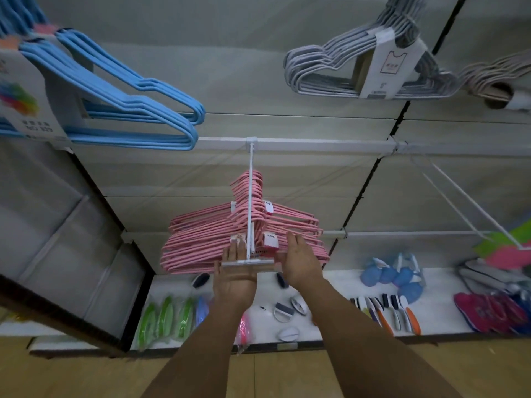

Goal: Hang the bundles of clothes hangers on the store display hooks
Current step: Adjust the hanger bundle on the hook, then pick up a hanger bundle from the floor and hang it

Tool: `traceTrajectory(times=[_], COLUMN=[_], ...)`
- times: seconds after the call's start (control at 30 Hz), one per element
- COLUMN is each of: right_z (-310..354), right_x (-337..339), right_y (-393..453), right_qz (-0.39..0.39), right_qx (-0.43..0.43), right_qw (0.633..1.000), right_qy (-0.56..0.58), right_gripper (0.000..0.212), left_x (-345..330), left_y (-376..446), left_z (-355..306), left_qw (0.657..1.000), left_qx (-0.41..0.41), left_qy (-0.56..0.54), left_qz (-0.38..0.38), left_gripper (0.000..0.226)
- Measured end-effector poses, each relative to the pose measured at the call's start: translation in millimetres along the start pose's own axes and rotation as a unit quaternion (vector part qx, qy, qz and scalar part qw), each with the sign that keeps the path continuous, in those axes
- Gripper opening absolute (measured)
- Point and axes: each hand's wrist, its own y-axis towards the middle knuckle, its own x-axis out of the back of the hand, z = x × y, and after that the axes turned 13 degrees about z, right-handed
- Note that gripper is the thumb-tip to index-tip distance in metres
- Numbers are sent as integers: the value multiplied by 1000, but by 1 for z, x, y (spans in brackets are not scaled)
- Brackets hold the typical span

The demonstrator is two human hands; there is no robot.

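- Head view looks down a white display hook [249,202] that sticks out from a white rail [316,145] on the store wall, with a flat white tag holder [247,263] at its front end.
- Bundles of pink hangers [218,239] hang in a row on that hook, their necks threaded over it and their shoulders spreading to both sides; small labels wrap the bundles near the necks.
- Left hand [236,278] is just under the front end of the hook, fingers straight and pointing up toward the front bundle, fingertips at its label; it grips nothing.
- Right hand [300,264] is just beside the hook's end on the other side, fingers straight and together, resting against the right shoulders of the front pink bundle; nothing is clasped in it.
- Blue hangers [135,93] hang at upper left with a printed card, and grey hangers [344,70] with a white sleeve at upper right.
- A second, bare hook [471,205] runs out from the rail at right.
- Below, a white shelf [330,285] holds green packets [163,317], brushes [388,311] with orange and white handles, blue round items in a bag [393,277] and pink footwear [488,311].
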Motion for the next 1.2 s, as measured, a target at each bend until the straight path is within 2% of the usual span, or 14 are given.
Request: traceTrajectory(times=[0.07,0.13,0.2,0.33,0.67,1.0,1.2], right_z=[-11,-27,-44,-84,-242,-388,-455], right_x=[9,17,24,40,77,76,73], right_y=[-17,-36,-55,-101,-261,-423,-496], right_qz=[6,7,0,-8,-94,-183,-237], right_qx=[-14,-30,-51,-97,-244,-409,-487], right_qw=[1000,999,997,990,946,855,780], right_qy=[12,36,65,106,194,260,312], right_gripper=[50,47,46,49,52,55,59], left_x=[2,2,-3,-16,-95,-208,-279], left_y=[-21,-39,-45,-59,-136,-231,-272], left_z=[-6,-16,-26,-65,-236,-389,-461], left_qw=[999,1000,1000,998,972,909,857], left_qx=[-7,-1,-10,-58,-207,-364,-436], left_qy=[-54,-19,19,27,67,125,175], left_qz=[2,13,14,29,92,161,213], left_gripper=[49,42,44,55,55,55,57])
